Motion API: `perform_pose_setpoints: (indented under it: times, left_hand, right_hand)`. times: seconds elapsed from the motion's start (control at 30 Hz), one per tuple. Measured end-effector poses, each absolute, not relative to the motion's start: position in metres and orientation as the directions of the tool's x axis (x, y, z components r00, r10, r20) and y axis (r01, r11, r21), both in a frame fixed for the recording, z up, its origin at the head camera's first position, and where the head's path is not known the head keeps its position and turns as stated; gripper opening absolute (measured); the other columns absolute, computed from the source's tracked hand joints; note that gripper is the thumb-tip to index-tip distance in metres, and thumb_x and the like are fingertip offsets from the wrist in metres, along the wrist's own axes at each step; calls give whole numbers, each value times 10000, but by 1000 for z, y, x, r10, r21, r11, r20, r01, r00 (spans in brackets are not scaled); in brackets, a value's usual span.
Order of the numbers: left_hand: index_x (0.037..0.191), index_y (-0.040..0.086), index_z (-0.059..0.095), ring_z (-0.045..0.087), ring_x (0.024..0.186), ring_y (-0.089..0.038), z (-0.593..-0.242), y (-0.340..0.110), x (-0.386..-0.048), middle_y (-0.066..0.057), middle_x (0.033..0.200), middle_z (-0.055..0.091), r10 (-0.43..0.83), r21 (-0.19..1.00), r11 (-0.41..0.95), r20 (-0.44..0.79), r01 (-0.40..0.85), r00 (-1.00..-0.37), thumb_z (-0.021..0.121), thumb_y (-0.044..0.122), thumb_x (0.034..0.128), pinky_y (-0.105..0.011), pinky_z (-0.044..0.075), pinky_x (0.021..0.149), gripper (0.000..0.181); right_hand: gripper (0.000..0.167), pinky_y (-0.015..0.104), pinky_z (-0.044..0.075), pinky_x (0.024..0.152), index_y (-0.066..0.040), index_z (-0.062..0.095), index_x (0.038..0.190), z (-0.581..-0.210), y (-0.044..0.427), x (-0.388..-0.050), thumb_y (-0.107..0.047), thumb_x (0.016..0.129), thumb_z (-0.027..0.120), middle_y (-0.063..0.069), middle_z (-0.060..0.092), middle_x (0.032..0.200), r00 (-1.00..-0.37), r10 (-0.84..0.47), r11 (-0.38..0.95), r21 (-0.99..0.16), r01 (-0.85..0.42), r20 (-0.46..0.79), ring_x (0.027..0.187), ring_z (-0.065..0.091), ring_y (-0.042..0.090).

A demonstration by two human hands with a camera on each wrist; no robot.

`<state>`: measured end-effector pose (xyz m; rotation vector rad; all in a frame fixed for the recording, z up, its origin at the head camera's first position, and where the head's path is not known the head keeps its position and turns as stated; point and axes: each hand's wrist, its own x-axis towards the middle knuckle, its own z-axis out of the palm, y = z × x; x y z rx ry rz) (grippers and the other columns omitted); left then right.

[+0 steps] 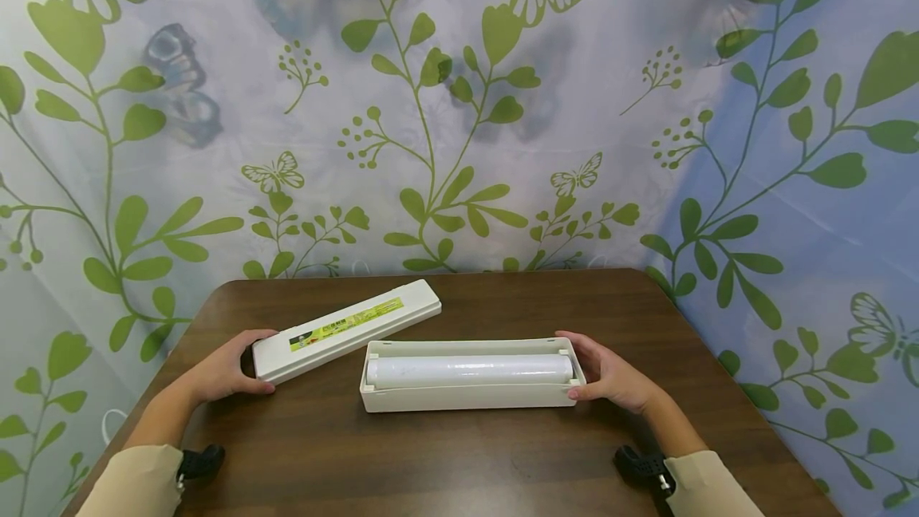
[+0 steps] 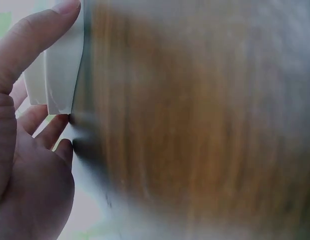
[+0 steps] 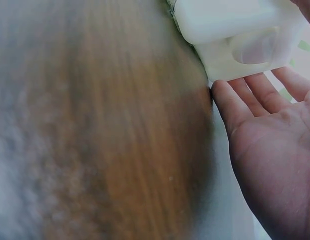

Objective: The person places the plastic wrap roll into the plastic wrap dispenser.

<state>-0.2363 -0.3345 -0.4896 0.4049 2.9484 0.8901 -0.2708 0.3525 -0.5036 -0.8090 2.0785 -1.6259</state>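
On the table lies a long white box with its top off, and a roll of plastic wrap rests inside it. My right hand holds the box's right end, thumb at the near corner and fingers at the far one. In the right wrist view, fingertips touch the box's end wall. Behind and to the left is the white lid, set at a slant with a yellow-green label on top. Its left end is held between thumb and fingers of my left hand; the left wrist view shows that lid end too.
The dark brown wooden table ends at a rounded back edge. Beyond it hangs a curtain printed with green leaves and butterflies. Black bands sit near both sleeves. The lid's right part lies close behind the box.
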Motion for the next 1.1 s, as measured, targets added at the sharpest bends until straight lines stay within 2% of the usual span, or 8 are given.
perform_pose_setpoints:
  times: [0.3, 1.1]
  left_hand:
    - [1442, 26, 448, 521, 1181, -335, -492, -333, -237, -212, 1380, 530, 253, 557, 801, 21, 221, -967, 938, 401, 705, -478, 435, 947, 961]
    - [1427, 7, 452, 537, 1150, -324, -492, -331, -238, -220, 1358, 544, 239, 550, 809, 16, 208, -971, 930, 394, 714, -466, 449, 932, 942]
  right_hand:
    - [997, 288, 530, 985, 30, 162, 1597, -504, 353, -271, -32, 833, 801, 303, 342, 1558, -763, -643, 169, -961, -221, 62, 1274, 535, 82]
    - [978, 300, 538, 975, 16, 168, 1599, -507, 353, -273, -22, 845, 789, 302, 342, 1549, -755, -652, 165, -959, -231, 70, 1263, 539, 91]
